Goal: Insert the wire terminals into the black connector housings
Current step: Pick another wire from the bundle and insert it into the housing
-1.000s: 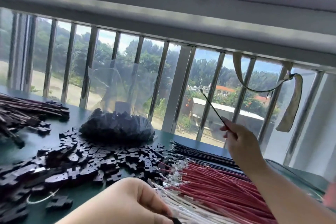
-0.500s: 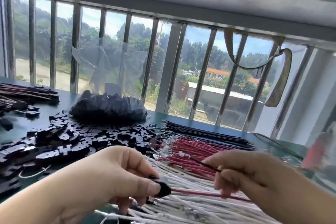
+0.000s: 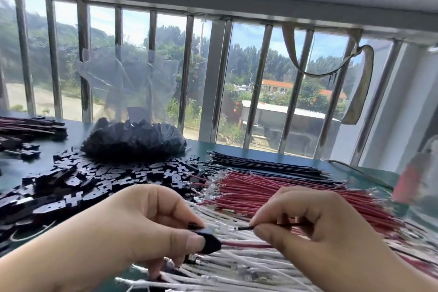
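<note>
While the dark green tabletop carries its stock, most of the job looks undone: a wide scatter of loose black plastic connector housings at nine o'clock, a fan of red wires at two o'clock, white wires at six. Nearer, the left hand pinches one black housing with a red wire already seated in it. Just right, the right hand pinches a thin black wire, its terminal aimed at the housing but not yet inside
</note>
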`<state>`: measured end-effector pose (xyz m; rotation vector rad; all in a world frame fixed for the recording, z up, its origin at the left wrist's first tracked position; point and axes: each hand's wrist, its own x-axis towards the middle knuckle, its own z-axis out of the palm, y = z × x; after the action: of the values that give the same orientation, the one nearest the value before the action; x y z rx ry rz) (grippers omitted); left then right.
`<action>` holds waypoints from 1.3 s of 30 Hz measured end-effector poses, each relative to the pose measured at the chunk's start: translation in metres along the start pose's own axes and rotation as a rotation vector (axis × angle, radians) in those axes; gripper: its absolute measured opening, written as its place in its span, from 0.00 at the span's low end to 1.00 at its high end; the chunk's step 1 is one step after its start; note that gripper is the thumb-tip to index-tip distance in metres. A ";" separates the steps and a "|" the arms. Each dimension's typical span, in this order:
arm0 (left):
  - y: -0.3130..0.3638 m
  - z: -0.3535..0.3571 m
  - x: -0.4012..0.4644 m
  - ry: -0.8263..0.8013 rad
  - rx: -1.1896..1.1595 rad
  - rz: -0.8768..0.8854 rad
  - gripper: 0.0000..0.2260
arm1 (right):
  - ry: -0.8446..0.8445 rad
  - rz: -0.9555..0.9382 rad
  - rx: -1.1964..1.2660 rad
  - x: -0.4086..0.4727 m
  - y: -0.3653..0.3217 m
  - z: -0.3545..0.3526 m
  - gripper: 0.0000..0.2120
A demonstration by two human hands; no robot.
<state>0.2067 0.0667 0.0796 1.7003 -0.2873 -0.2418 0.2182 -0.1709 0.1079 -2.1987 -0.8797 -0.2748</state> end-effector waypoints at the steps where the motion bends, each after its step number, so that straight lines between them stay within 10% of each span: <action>1: 0.000 0.000 0.000 0.003 -0.001 0.002 0.27 | 0.000 0.000 0.002 0.000 0.000 0.001 0.06; 39: 0.001 0.018 -0.002 0.001 -0.186 0.042 0.29 | 0.149 -0.255 0.036 -0.010 0.004 0.008 0.01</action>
<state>0.1993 0.0502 0.0783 1.5092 -0.2907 -0.2295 0.2128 -0.1726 0.0955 -2.0033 -1.0718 -0.5337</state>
